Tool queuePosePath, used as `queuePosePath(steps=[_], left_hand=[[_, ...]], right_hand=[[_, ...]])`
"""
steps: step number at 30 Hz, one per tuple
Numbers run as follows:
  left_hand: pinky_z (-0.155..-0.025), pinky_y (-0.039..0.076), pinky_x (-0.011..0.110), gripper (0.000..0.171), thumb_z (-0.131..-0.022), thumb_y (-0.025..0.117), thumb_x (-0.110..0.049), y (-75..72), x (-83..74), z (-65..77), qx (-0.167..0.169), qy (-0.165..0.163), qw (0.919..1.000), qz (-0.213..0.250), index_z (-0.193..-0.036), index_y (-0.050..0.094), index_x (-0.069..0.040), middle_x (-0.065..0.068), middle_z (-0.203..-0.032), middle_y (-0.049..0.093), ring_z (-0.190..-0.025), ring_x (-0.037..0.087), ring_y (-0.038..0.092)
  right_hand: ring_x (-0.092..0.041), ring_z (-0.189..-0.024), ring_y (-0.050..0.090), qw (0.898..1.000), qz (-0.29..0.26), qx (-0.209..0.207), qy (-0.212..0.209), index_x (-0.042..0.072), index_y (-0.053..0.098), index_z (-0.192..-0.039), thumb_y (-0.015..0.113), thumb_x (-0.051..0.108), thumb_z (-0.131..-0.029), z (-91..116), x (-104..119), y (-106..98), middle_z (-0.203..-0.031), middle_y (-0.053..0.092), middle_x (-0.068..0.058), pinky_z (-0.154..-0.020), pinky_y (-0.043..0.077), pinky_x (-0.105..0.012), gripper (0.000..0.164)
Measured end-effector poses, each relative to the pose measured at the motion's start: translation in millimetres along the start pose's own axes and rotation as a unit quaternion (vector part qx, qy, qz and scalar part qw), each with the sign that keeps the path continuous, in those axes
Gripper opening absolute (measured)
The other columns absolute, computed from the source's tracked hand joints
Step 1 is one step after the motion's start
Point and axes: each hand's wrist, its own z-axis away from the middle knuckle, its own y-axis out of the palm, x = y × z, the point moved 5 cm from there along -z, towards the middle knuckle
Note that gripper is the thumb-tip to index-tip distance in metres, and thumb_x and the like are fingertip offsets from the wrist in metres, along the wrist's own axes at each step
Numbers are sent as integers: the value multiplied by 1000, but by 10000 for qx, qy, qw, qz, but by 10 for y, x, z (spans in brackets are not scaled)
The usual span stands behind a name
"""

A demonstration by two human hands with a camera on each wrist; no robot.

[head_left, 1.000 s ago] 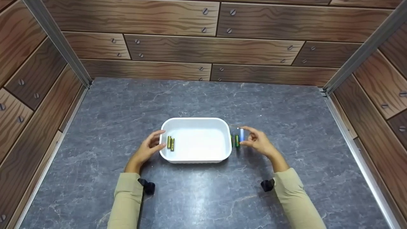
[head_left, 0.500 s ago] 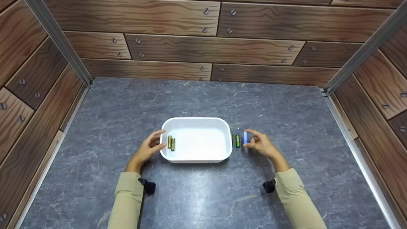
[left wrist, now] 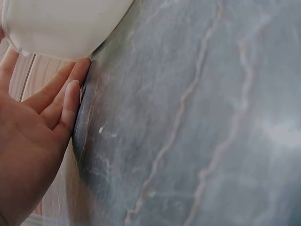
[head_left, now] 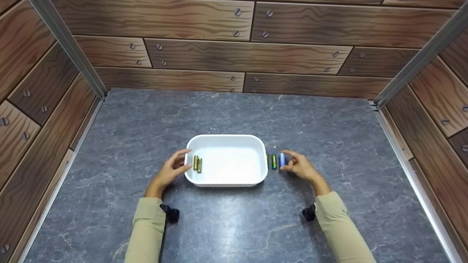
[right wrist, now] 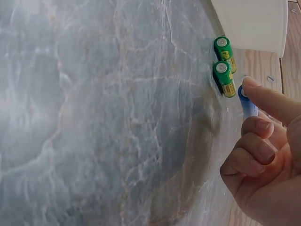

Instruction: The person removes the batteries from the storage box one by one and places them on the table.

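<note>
A white plastic basin stands mid-table, two gold-coloured batteries lying at its left end. My left hand holds that end, thumb and index fingertips at the rim; in the left wrist view its other fingers reach along the outside wall. Just off the basin's right side, my right hand pinches a blue battery lengthwise between thumb and index finger, the remaining fingers curled. Two green batteries lie side by side between the blue one and the basin, one partly hidden by the rim from above.
The grey marbled table is enclosed by wood-patterned walls at the back and sides, with metal posts at the corners. A black camera sits on each wrist.
My right hand has moved slightly right with the blue battery, away from the green ones, and then stays nearly still. The left hand and basin have not visibly moved.
</note>
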Motion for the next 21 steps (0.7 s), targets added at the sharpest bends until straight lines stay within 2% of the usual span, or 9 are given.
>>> queuePosePath(steps=[13, 21], left_hand=[[-88, 49, 22, 54, -91, 63, -5, -2, -18, 2, 58, 141, 9998, -131, -140, 41, 0, 32, -136, 50, -113, 28, 60], [-88, 50, 22, 54, -91, 63, -4, 2, -8, 1, 61, 172, 9998, -87, -140, 41, 0, 32, -136, 51, -115, 35, 59]], right_hand=[[2, -47, 36, 9994, 137, 153, 275, -11, 45, -134, 73, 1, -80, -49, -86, 36, -54, 41, 11, -48, 32, -16, 62], [2, -47, 39, 9991, 193, 127, 342, -11, 45, -134, 73, 0, -79, -67, -123, 73, -55, 43, 11, -48, 33, -16, 62]])
